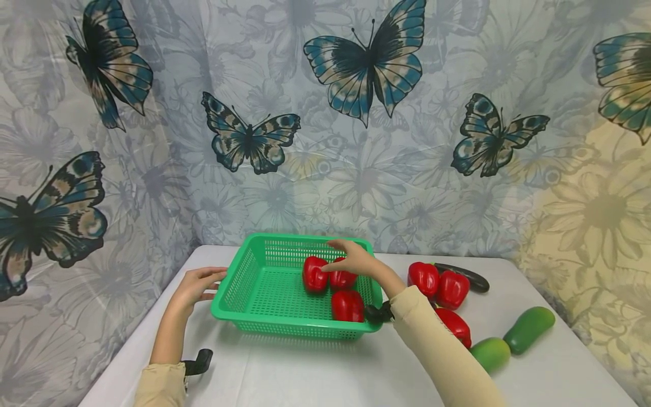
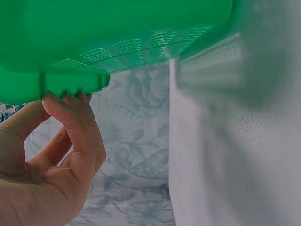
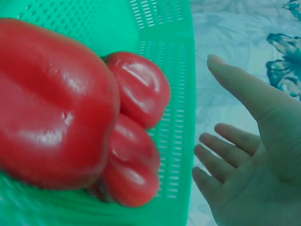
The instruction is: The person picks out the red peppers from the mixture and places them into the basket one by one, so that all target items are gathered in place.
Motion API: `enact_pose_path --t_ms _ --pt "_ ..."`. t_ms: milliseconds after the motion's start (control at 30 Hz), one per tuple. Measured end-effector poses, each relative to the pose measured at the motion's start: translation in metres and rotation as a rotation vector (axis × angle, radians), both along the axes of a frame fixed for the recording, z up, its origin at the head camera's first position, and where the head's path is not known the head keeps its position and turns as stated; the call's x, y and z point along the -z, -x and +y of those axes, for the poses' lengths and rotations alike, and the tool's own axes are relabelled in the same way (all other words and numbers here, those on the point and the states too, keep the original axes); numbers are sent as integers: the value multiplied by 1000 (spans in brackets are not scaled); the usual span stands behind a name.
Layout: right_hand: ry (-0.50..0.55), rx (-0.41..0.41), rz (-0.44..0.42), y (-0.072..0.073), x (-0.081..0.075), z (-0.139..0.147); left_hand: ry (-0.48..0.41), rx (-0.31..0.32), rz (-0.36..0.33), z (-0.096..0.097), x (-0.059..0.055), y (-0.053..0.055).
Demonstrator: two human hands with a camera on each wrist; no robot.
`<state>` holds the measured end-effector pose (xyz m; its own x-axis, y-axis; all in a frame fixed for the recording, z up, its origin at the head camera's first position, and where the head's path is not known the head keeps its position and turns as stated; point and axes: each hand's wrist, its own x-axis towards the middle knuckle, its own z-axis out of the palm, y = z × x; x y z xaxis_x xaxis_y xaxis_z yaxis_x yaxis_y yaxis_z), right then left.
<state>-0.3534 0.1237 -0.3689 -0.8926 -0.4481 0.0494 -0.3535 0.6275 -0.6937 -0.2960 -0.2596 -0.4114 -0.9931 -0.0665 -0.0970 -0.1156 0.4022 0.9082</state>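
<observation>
Behind the work area: a grey-blue floral fabric backdrop point(image 1: 277, 203) printed with large teal, black and cream butterflies point(image 1: 373, 65). In front of it, a white-covered table point(image 1: 285, 376). On the table, left of centre, a rectangular green plastic basket point(image 1: 300, 323) with perforated walls. Two beige sleeves point(image 1: 437, 347) reach in from the near side.

Left hand point(image 1: 195, 287): at the basket's left end, fingers loosely bent, fingertips touching the rim from outside. Right hand point(image 1: 358, 259): over the basket's right end, thumb and fingers spread apart; the right wrist view shows it apart from the peppers.

Inside the basket, right half: three glossy red bell peppers point(image 1: 348, 307), two side by side toward the back, one nearer the front. On the table to the right of the basket: three further red bell peppers point(image 1: 452, 289), one partly covered by the right sleeve. Just behind these, a long dark purple-black eggplant point(image 1: 473, 278). Nearer the right edge, an oblong dark-green vegetable point(image 1: 529, 330) beside a rounded yellow-green mango-like fruit point(image 1: 489, 353). Smallest noted: a black wrist attachment point(image 1: 198, 362) on each arm.
</observation>
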Motion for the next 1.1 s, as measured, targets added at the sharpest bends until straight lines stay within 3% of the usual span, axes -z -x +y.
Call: enact_pose_path --t_ms 300,633,900,1100 --pt "33 -46 19 -16 -17 19 5 -4 0 -1 -1 -1" --pt "86 -48 2 -30 -23 57 -8 -1 4 -1 1 0" --pt "91 16 -8 -36 -18 97 0 1 5 -1 3 2" --pt "51 76 31 -42 -12 128 4 -10 3 -1 3 2"
